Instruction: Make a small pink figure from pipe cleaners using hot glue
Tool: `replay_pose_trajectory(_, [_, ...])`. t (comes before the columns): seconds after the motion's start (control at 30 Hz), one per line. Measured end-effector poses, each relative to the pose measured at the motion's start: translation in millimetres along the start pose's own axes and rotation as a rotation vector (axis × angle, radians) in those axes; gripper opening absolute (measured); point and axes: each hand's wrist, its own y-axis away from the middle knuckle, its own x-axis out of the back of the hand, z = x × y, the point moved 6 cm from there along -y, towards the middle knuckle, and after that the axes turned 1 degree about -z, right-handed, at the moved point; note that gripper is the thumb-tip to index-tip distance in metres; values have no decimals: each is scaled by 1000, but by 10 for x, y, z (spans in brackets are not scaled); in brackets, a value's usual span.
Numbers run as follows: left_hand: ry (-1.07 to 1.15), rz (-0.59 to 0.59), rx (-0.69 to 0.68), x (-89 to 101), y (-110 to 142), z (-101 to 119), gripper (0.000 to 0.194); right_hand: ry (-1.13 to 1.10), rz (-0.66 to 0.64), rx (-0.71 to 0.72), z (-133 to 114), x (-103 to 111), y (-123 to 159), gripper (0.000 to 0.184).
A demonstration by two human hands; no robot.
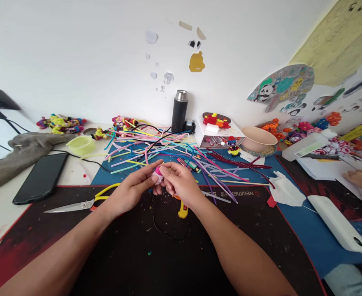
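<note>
Between my two hands is a small pink and white fuzzy figure, seemingly of pipe cleaner (158, 172), partly hidden by the fingers. My left hand (134, 185) pinches it from the left with thumb and fingertips. From the other side my right hand (181, 181) grips it, thumb on top. Just below my right hand lies a yellow-handled cutter (183, 210). Left of my left hand rest scissors (80, 204) with yellow handles, partly behind the wrist. A thin dark cord (168, 237) loops on the black mat (131, 255) beneath the hands.
Loose coloured pipe cleaners (156, 144) spread behind the hands. Further back stand a black flask (179, 113), a white box (218, 133) and a beige bowl (258, 139). A phone (41, 177) lies left; a power bank (338, 222) lies right, near another person's hand (361, 179).
</note>
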Motion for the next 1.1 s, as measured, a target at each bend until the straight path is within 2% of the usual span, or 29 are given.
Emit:
replay_pose_trajectory(0.23, [36, 35, -43, -40, -70, 24, 72, 35, 50, 42, -15, 25, -39, 48])
replay_pose_trajectory(0.43, [66, 64, -58, 25, -79, 44, 55, 31, 89, 56, -22, 38, -62, 44])
replay_pose_trajectory(0.67, [-15, 80, -102, 58, -77, 62, 61, 9, 52, 81, 16, 12, -101, 50])
replay_pose_trajectory(0.8, [50, 88, -108, 25, -120, 50, 61, 11, 88, 83, 35, 27, -144, 51])
replay_pose_trajectory(0.97, [168, 87, -52, 49, -136, -23, 61, -32, 125, 75, 36, 56, -192, 51])
replay_pose_trajectory(1.1, [134, 70, -88, 106, -115, 18, 60, -33, 101, 78, -24, 19, -230, 50])
